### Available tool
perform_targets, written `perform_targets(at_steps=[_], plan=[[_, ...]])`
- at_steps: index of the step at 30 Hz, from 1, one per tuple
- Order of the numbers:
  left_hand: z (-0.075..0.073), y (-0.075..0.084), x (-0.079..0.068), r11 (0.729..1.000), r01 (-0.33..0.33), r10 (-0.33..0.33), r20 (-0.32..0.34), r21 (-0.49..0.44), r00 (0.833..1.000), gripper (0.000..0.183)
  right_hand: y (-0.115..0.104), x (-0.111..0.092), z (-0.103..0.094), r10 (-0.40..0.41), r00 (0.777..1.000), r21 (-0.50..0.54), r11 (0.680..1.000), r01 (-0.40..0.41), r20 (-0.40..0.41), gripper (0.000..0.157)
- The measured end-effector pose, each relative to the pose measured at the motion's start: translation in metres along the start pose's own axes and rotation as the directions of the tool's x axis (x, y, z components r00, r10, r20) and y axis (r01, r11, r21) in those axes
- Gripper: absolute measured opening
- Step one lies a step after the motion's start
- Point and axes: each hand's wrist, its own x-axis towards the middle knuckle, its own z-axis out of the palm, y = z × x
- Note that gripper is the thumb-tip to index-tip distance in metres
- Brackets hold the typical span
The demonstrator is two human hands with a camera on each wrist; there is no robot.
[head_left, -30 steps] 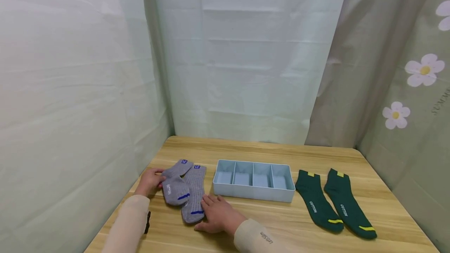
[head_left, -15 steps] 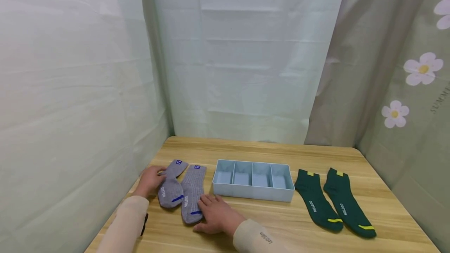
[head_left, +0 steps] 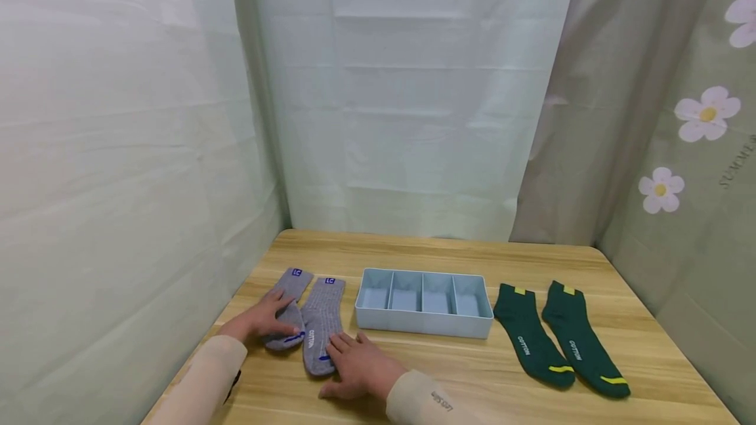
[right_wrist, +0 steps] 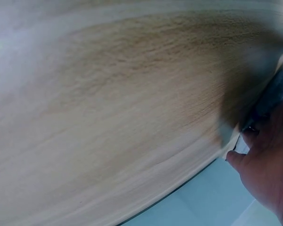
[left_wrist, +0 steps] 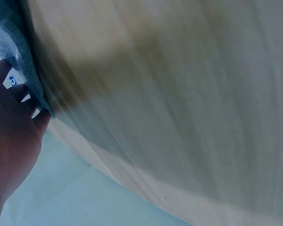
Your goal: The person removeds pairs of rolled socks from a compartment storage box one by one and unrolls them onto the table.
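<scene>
Two grey socks with blue marks lie side by side at the table's left. Over the left grey sock (head_left: 295,286) rests my left hand (head_left: 262,319), its fingers spread across the cloth and hiding its middle. In the left wrist view, the fingertips touch that sock's edge. My right hand (head_left: 363,367) lies palm down beside the right grey sock (head_left: 323,313), with fingertips on its toe end. The right wrist view shows only part of this hand (right_wrist: 266,165) and a dark piece of sock (right_wrist: 276,92).
A light blue box (head_left: 422,323) with several compartments stands mid-table, right of the grey socks. Two dark green socks with yellow marks, a left one (head_left: 534,340) and a right one (head_left: 581,340), lie flat farther right. Curtains (head_left: 401,149) surround the wooden table (head_left: 472,385).
The left grey sock has shifted left, apart from the right one, and lies flatter. My left hand has moved from its edge onto its top. The right hand has stayed nearly still.
</scene>
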Motion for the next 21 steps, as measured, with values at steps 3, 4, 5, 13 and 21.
perform_targets(at_steps=[3,4,5,13,21], plan=[[0.001,0.0,-0.004,1.0,-0.003,0.002,0.02,0.019,1.0,0.1,-0.001,-0.001,-0.001,0.003,1.0,0.011,1.0,-0.003,0.001,0.086],[0.001,0.001,-0.005,1.0,-0.006,0.005,0.024,0.027,1.0,0.101,-0.001,-0.001,-0.002,0.004,1.0,0.014,1.0,-0.004,0.0,0.086],[0.001,0.002,-0.006,0.999,-0.01,0.009,0.028,0.036,1.0,0.103,-0.001,-0.001,-0.002,0.006,1.0,0.017,1.0,-0.006,0.0,0.086],[0.002,0.006,-0.018,0.997,-0.041,0.039,0.039,0.059,0.998,0.109,-0.002,-0.002,-0.001,0.015,1.0,0.001,1.0,-0.015,-0.019,0.087],[0.005,0.007,-0.025,0.993,-0.089,0.088,0.018,0.074,0.996,0.111,-0.002,-0.002,-0.002,0.015,1.0,0.001,1.0,-0.015,-0.011,0.087]])
